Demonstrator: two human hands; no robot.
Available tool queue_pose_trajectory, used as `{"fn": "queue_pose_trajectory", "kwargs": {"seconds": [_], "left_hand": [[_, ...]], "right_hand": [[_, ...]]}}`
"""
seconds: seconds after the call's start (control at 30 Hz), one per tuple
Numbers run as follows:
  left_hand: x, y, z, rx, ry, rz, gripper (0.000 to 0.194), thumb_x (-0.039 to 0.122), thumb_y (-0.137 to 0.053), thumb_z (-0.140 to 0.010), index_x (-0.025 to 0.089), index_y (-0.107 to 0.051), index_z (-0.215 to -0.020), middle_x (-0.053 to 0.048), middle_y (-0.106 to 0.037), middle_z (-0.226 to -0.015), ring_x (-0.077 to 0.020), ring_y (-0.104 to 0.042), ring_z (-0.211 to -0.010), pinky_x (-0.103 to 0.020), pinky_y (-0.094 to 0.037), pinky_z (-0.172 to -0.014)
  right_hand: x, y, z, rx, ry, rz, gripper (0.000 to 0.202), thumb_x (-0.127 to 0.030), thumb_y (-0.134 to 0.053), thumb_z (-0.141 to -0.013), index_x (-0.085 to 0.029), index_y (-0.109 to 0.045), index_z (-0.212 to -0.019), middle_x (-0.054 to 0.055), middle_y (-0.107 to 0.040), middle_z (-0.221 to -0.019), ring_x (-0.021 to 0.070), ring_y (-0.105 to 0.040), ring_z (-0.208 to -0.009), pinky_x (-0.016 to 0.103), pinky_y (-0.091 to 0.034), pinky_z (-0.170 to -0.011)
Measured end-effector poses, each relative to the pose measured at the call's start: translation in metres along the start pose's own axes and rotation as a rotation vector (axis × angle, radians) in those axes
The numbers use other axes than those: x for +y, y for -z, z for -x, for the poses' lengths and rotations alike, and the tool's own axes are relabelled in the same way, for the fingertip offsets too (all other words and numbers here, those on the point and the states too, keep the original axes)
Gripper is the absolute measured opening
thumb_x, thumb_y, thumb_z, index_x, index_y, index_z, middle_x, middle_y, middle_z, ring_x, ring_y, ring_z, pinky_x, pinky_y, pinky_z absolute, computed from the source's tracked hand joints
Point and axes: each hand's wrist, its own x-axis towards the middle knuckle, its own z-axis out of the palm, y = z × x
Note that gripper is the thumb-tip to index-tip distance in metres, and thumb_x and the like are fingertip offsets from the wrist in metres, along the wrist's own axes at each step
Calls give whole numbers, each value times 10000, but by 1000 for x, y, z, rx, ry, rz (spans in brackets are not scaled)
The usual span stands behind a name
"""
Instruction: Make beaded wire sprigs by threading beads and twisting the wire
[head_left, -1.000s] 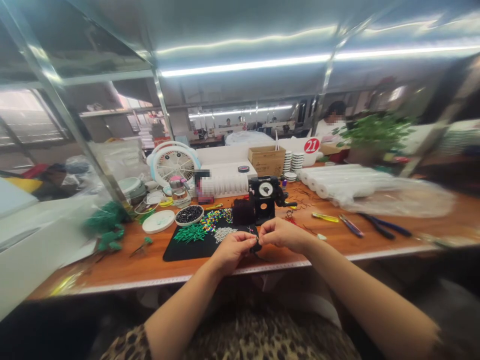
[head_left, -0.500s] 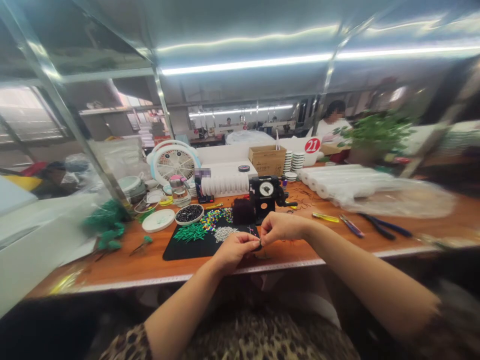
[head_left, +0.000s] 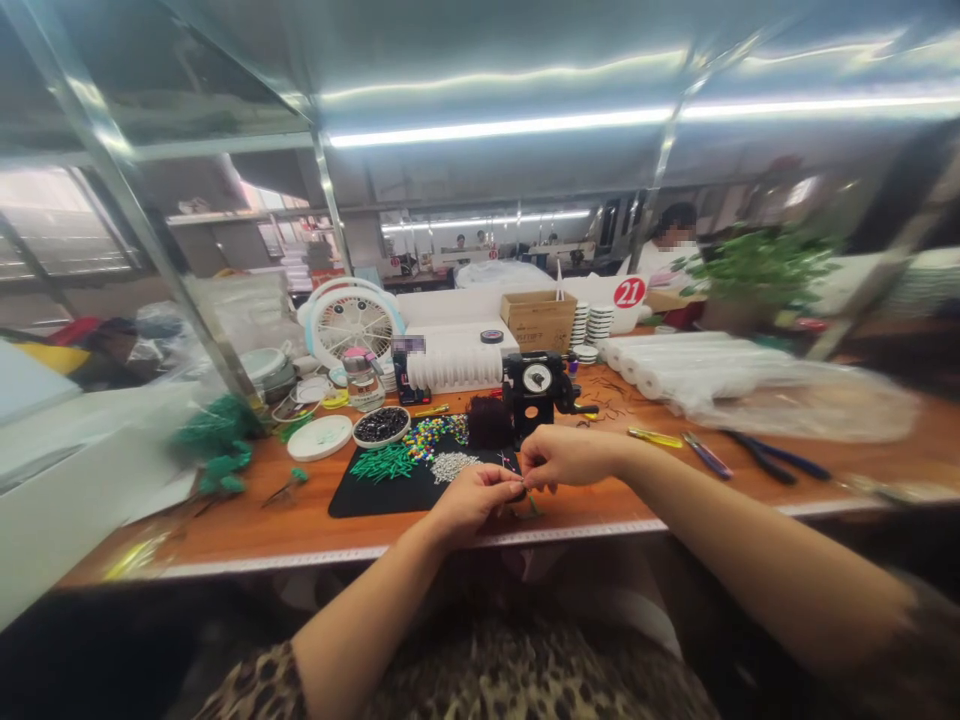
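Note:
My left hand (head_left: pixel 474 502) and my right hand (head_left: pixel 566 456) meet over the table's front edge, fingertips pinched nearly together. Between them is something too small to make out. A thin green piece (head_left: pixel 533 505) shows just below my right fingers. Behind my left hand, a black mat (head_left: pixel 352 500) bears green sticks (head_left: pixel 384 463), silvery beads (head_left: pixel 451 467) and multicoloured beads (head_left: pixel 426 437). A dark bundle of fibres (head_left: pixel 489 422) lies at the mat's back right. Beyond my right hand stands a black hand-cranked device (head_left: pixel 534 392) with a round white dial.
To the left are a dish of black pieces (head_left: pixel 381 426), a white lid (head_left: pixel 320 437), a glass jar (head_left: pixel 364 382) and a fan (head_left: pixel 354 325). On the right lie a yellow-handled tool (head_left: pixel 655 437), pliers (head_left: pixel 776 455) and white rolls in plastic (head_left: pixel 686 365). A metal post (head_left: pixel 199 320) rises left.
The view has shifted slightly, moving the scene a little to the right. My hands remain pinched together, and the green piece now shows more clearly below my right fingers.

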Motion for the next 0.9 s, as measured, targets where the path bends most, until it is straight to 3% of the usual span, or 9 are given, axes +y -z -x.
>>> {"fn": "queue_pose_trajectory", "kwargs": {"seconds": [0.17, 0.3, 0.57, 0.63, 0.73, 0.8, 0.9], "left_hand": [[0, -1, 0, -3, -5, 18, 418, 480, -741, -604, 109, -639, -766, 12, -466, -510, -72, -334, -447, -244, -189, -478], [0, -1, 0, -8, -8, 9, 396, 466, -734, -606, 113, -631, -751, 25, -443, -481, -73, -338, -436, -242, -198, -474], [2, -1, 0, -39, -24, -67, 392, 468, -716, -631, 101, -622, -729, 28, -455, -496, -66, -328, -442, -234, -186, -459], [5, -2, 1, -44, -27, -93, 410, 482, -719, -631, 93, -619, -713, 23, -463, -502, -63, -324, -444, -234, -179, -453], [6, -3, 2, -46, -28, -105, 424, 499, -723, -622, 97, -592, -657, 19, -465, -493, -64, -330, -443, -234, -179, -452], [4, -1, 2, -35, -31, -85, 425, 506, -717, -622, 104, -586, -664, 20, -464, -487, -68, -341, -443, -232, -189, -459], [-1, 2, 0, -14, -33, -40, 427, 500, -712, -627, 105, -613, -755, 32, -443, -471, -71, -335, -437, -230, -200, -467]], "right_hand": [[-1, -14, 4, 41, -102, -140, 99, -93, -552, -718, -169, -561, -656, 28, -633, -569, 197, -611, -513, 184, -431, -335], [4, -19, 1, 119, -73, -239, 153, -58, -601, -670, -180, -524, -723, 19, -628, -581, 218, -635, -529, 162, -405, -296], [3, -15, 5, -26, -52, -177, 123, -47, -564, -752, -167, -580, -771, 0, -633, -645, 195, -646, -612, 175, -439, -394], [2, -16, 6, 43, 23, -51, 116, -52, -591, -769, -166, -600, -753, 0, -635, -679, 181, -624, -629, 195, -424, -457], [2, -20, 4, 282, 156, 135, 163, -10, -628, -741, -161, -597, -687, -5, -612, -706, 167, -567, -669, 230, -387, -558], [3, -23, 2, 417, 176, 110, 177, -2, -619, -744, -158, -578, -671, -7, -593, -697, 165, -542, -668, 240, -374, -576], [8, -23, 2, 507, 166, -56, 125, -64, -579, -803, -156, -594, -719, -1, -596, -690, 168, -545, -656, 245, -387, -581]]}}
